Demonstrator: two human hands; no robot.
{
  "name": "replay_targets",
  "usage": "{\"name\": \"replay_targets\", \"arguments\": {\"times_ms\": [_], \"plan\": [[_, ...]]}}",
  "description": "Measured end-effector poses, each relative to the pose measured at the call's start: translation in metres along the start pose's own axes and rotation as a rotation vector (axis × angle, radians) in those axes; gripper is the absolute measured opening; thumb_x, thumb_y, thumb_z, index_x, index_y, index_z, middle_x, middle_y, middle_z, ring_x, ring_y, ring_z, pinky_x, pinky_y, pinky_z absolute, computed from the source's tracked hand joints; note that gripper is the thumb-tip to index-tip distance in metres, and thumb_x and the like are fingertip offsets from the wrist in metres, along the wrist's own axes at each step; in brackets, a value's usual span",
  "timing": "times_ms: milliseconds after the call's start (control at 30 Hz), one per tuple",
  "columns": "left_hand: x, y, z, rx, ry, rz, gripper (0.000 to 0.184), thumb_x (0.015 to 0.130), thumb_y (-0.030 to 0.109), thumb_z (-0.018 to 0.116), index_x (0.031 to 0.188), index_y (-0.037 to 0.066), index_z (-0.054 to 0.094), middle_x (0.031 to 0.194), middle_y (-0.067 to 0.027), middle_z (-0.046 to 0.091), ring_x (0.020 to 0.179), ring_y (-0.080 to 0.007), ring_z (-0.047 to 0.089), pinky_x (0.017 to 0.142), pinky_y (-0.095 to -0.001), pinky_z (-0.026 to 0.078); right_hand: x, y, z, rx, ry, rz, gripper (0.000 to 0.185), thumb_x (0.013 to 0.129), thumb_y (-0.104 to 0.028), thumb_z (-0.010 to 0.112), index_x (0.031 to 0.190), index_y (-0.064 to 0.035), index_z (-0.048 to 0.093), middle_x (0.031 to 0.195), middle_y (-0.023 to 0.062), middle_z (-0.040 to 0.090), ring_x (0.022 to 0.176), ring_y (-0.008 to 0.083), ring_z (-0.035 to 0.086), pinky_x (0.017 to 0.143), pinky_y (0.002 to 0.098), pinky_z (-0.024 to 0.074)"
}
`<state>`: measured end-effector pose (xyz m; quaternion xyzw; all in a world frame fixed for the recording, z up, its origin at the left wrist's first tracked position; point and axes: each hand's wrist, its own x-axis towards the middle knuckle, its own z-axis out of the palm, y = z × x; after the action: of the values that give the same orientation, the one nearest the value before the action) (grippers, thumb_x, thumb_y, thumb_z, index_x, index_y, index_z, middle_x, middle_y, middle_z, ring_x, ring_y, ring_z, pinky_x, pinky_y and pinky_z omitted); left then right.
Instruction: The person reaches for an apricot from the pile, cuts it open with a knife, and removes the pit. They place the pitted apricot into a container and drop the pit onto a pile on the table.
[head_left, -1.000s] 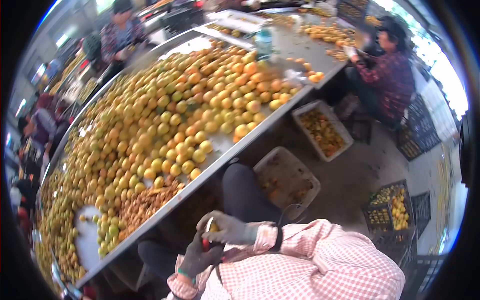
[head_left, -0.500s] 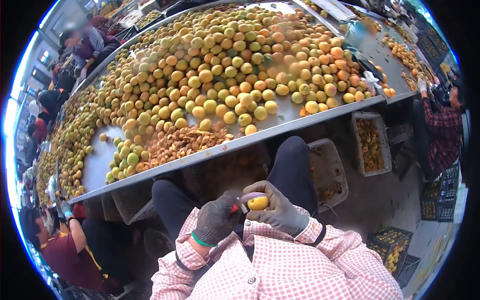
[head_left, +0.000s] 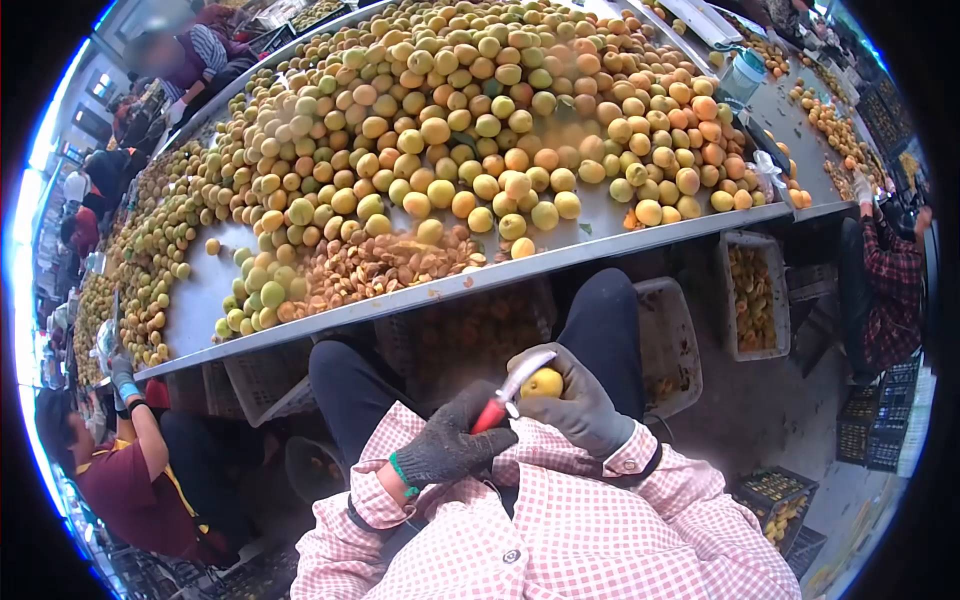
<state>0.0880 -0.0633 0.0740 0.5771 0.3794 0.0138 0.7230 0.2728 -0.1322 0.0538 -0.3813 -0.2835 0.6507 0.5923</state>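
Note:
My left hand (head_left: pixel 452 438), in a dark knit glove with a green cuff edge, is closed round the red handle of a small curved knife (head_left: pixel 491 414). Its pale blade points up and right, beside a yellow apricot (head_left: pixel 544 383). That fruit sits in the fingers of my right hand (head_left: pixel 590 405), which wears a grey glove. Whether the blade touches the fruit, I cannot tell. Both hands are above my lap, in front of the metal table. A large heap of apricots (head_left: pixel 435 130) covers the tabletop, and brown pits (head_left: pixel 385 270) lie piled near its front edge.
The table's front rim (head_left: pixel 450 290) runs above my knees. Beneath it stand a crate of fruit pieces (head_left: pixel 782 300) and a pale crate (head_left: pixel 690 365). A co-worker in maroon (head_left: pixel 130 500) sits at left, another in plaid (head_left: pixel 893 290) at right. A bottle (head_left: pixel 742 75) stands on the table.
The knife has swung away from across the apricot, so its red handle and curved blade show more plainly. Both hands have shifted slightly right in view. The view itself has also shifted.

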Motion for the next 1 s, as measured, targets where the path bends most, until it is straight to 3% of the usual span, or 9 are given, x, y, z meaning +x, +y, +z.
{"name": "replay_targets", "arguments": {"times_ms": [100,233,267,367,633,733,833,900,1000], "plan": [[-0.003,0.007,0.000,0.097,0.166,0.273,0.030,0.080,0.006,0.068,0.103,0.008,0.051,0.082,-0.0022,0.056,0.072,-0.0092,0.055,0.066,-0.0262,0.048,-0.007,-0.004,-0.006,-0.153,-0.097,0.023,0.042,0.079,-0.008,0.073,0.113,-0.0076,0.049,0.107,0.0053,0.053,0.100,0.0122,0.051,0.090,0.0273,0.0415],[-0.001,0.005,0.007,0.513,0.343,0.450,0.029,0.079,0.008,0.070,0.103,0.007,0.053,0.082,-0.0102,0.060,0.074,-0.0207,0.063,0.068,-0.0302,0.049,-0.003,-0.005,0.006,-0.140,-0.192,-0.165,0.042,0.079,-0.009,0.074,0.113,-0.0072,0.048,0.107,0.0067,0.051,0.104,0.0127,0.050,0.091,0.0282,0.0406],[-0.002,0.006,0.006,0.611,0.329,0.409,0.029,0.076,0.011,0.072,0.101,0.007,0.057,0.083,-0.0143,0.063,0.075,-0.0306,0.065,0.064,-0.0340,0.050,-0.005,-0.003,0.004,-0.256,-0.160,-0.122,0.043,0.079,-0.008,0.074,0.113,-0.0072,0.047,0.107,0.0065,0.050,0.103,0.0127,0.051,0.090,0.0276,0.0409],[-0.003,0.010,0.006,0.819,0.411,0.461,0.029,0.073,0.015,0.074,0.098,0.009,0.060,0.082,-0.0136,0.064,0.073,-0.0338,0.065,0.059,-0.0377,0.050,-0.010,-0.001,0.008,-0.282,-0.105,-0.047,0.043,0.080,-0.007,0.073,0.112,-0.0072,0.046,0.105,0.0060,0.051,0.098,0.0126,0.053,0.088,0.0260,0.0420],[0.002,0.009,0.009,0.933,0.465,0.422,0.025,0.075,0.018,0.072,0.096,0.011,0.061,0.077,-0.0123,0.064,0.069,-0.0330,0.065,0.057,-0.0395,0.050,-0.013,0.006,0.011,-0.324,-0.004,-0.022,0.042,0.079,-0.007,0.073,0.112,-0.0069,0.047,0.104,0.0049,0.050,0.090,0.0126,0.054,0.081,0.0253,0.0449],[0.003,0.000,0.011,0.876,0.453,0.394,0.024,0.076,0.017,0.069,0.096,0.009,0.060,0.080,-0.0139,0.064,0.070,-0.0323,0.065,0.058,-0.0396,0.050,-0.012,0.029,0.011,-0.636,0.060,-0.305,0.036,0.081,-0.006,0.071,0.109,-0.0049,0.048,0.101,0.0070,0.051,0.085,0.0128,0.055,0.076,0.0255,0.0471],[0.012,-0.015,0.016,0.812,0.469,0.331,0.024,0.078,0.016,0.065,0.099,0.007,0.059,0.083,-0.0157,0.064,0.072,-0.0320,0.065,0.060,-0.0404,0.050,-0.015,0.035,0.029,-0.185,0.218,-0.073,0.035,0.082,-0.004,0.069,0.108,-0.0064,0.046,0.101,0.0060,0.049,0.085,0.0097,0.053,0.076,0.0219,0.0476],[0.018,-0.033,0.018,0.787,0.475,0.274,0.024,0.078,0.015,0.064,0.101,0.007,0.059,0.083,-0.0160,0.065,0.073,-0.0321,0.065,0.061,-0.0408,0.050,-0.015,0.039,0.028,-0.270,0.255,-0.024,0.034,0.083,-0.007,0.070,0.107,-0.0066,0.046,0.102,0.0069,0.049,0.089,0.0115,0.054,0.078,0.0235,0.0475],[0.022,-0.058,0.021,0.750,0.388,0.337,0.026,0.082,0.015,0.061,0.107,0.008,0.058,0.084,-0.0163,0.065,0.075,-0.0338,0.065,0.063,-0.0421,0.051,-0.018,0.054,0.013,-0.833,0.228,-0.109,0.031,0.084,-0.013,0.070,0.104,-0.0056,0.047,0.105,0.0072,0.049,0.094,0.0143,0.053,0.082,0.0257,0.0462]]}}
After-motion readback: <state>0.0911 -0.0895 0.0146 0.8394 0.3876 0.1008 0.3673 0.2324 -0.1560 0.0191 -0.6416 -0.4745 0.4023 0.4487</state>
